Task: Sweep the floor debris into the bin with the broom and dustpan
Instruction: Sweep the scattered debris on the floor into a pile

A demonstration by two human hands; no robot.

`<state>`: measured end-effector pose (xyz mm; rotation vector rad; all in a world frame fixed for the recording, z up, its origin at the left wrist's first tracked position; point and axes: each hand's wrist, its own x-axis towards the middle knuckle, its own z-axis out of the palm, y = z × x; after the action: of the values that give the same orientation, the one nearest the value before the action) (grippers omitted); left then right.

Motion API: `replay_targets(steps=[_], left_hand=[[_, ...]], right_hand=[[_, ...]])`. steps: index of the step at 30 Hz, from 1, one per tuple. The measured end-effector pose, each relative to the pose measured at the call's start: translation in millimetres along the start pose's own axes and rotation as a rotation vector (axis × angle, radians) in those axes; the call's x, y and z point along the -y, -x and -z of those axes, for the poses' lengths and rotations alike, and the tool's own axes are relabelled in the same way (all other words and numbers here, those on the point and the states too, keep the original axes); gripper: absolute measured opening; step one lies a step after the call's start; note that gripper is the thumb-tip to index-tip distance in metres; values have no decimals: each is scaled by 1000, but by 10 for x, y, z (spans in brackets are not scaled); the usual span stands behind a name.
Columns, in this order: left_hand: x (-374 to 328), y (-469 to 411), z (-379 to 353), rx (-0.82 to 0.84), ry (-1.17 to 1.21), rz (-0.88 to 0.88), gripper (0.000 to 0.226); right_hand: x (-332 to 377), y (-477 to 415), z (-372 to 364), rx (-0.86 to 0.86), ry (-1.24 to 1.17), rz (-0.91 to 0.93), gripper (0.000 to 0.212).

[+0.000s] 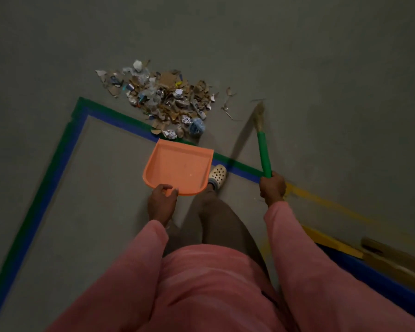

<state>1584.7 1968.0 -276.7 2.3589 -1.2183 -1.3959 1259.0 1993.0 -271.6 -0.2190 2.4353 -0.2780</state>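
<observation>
Orange plastic, thin and stiff, the dustpan (179, 167) looks light enough for one hand. The left hand (162, 203) holds it by the near rim, fingers (164, 188) curled over the edge, mouth pointing at the debris (162, 99). No handle shows, so the rim is the grip; I judge it may flex or tip if loaded unevenly.

Debris sits in one pile on the floor (321, 56), just beyond the pan's front lip, overlapping the green and blue tape (58, 154). It is torn cardboard, crumpled paper and bits of clear film: light and loose, likely to scatter or skate ahead of a hard stroke. A few strays lie to the right, near the bristles (259, 113).

The right hand (272, 186) is closed around the low end of the broom (264, 154), on its green handle. The bristles look soft and sparse, so short, gentle strokes toward the pan should suit.

No bin is in view.
</observation>
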Motion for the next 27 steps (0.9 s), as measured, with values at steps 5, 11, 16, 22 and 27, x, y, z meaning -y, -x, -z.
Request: replay_targets(steps=[5, 11, 16, 22, 27], left_hand=[[-297, -1, -324, -41, 45, 78, 23], [-573, 4, -547, -102, 101, 137, 23], [-743, -31, -589, -90, 109, 128, 23], [-836, -123, -525, -34, 106, 63, 22], [-667, -186, -409, -14, 98, 17, 21]], right_hand=[[604, -619, 90, 134, 289, 156, 34], [1051, -832, 0, 229, 531, 409, 42], [829, -633, 188, 262, 501, 484, 58], [46, -308, 559, 184, 502, 489, 76], [-442, -21, 655, 146, 492, 443, 74]])
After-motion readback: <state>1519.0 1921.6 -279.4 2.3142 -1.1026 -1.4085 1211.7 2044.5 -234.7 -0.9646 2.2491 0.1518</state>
